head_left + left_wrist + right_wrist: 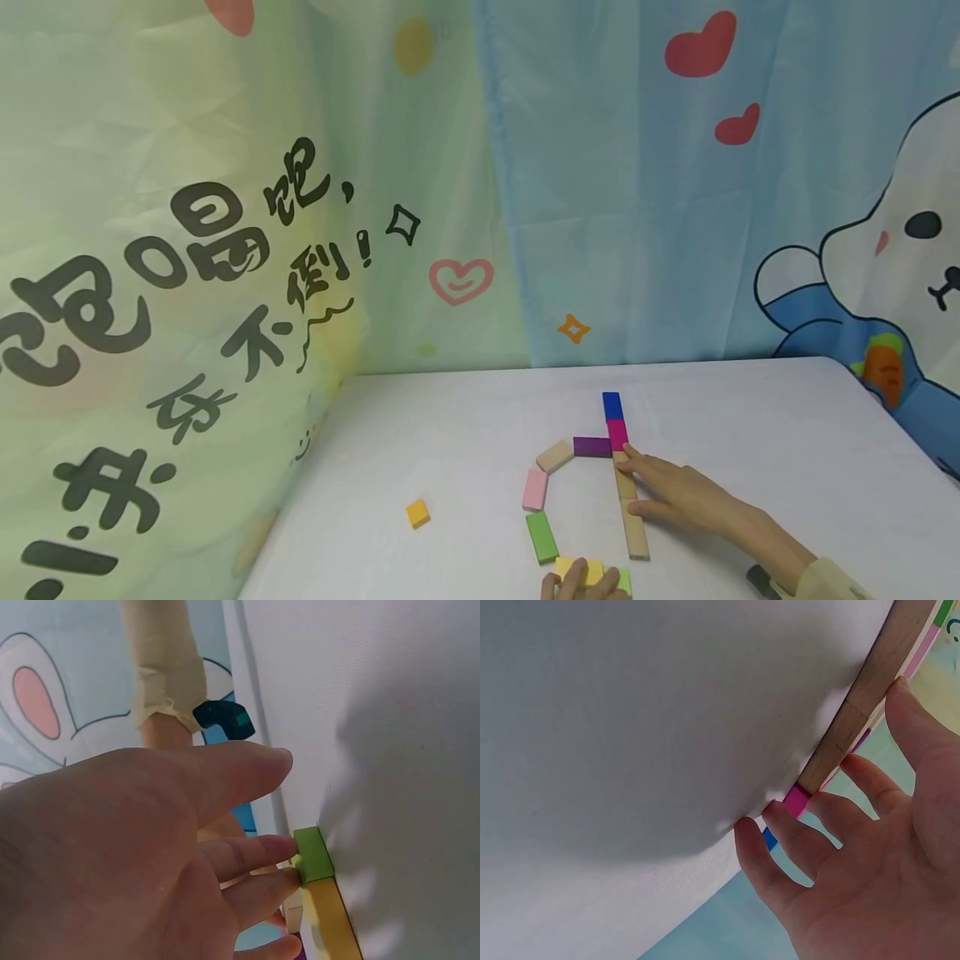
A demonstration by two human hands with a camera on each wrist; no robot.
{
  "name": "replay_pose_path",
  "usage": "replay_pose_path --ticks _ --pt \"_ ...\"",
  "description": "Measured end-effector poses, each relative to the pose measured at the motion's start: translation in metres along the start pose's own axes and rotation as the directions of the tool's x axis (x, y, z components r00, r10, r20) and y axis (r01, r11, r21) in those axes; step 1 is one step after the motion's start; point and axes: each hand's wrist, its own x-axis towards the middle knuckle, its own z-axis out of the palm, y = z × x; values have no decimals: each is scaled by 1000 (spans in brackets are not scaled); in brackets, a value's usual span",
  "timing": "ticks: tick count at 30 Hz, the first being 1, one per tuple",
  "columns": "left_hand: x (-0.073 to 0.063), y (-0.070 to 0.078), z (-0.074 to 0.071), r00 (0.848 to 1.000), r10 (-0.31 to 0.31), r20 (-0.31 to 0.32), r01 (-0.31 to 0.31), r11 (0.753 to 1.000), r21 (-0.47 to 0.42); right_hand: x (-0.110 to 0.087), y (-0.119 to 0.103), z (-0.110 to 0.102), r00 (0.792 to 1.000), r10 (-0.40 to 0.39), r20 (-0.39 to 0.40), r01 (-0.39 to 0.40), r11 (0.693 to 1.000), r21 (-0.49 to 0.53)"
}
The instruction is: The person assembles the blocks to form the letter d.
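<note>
Small coloured blocks lie on the white table in a d-like outline. Its straight side runs from a blue block (612, 406) through a magenta block (617, 435) to two plain wooden blocks (636, 537). My right hand (686, 496) rests along this side, thumb and fingers spread, with fingertips at the wooden and magenta blocks. At the near end, my left hand (577, 587) touches a yellow block (330, 919) and a light green block (313, 855) with its extended fingertips. The curve continues through a green block (542, 537), a pink block (535, 490), a beige block (555, 457) and a purple block (592, 447).
A lone orange-yellow block (418, 514) lies on the table (360, 467) left of the outline. Behind the table hangs a printed curtain (585, 208) with hearts and a cartoon animal. A dark wrist device (761, 581) sits by the right sleeve.
</note>
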Motion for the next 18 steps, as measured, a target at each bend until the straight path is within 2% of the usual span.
replay_pose_path --ticks 3,8,11,14,18 --pt "1 -2 16 1000 0 -11 0 1000 5 0 -1 -1 1000 3 2 -3 1000 6" --pt "5 -5 42 1000 -9 16 9 1000 4 -1 -2 -1 1000 10 1 -10 1000 10" --pt "6 -6 50 1000 -8 4 8 1000 14 -1 -2 -1 1000 4 -1 -4 1000 9" --pt "5 -5 44 1000 -5 -3 5 1000 15 -1 -2 -2 1000 -4 -1 4 1000 1" --pt "2 -2 20 1000 -6 7 6 1000 -15 -1 -2 -2 1000 -2 -2 2 1000 2"
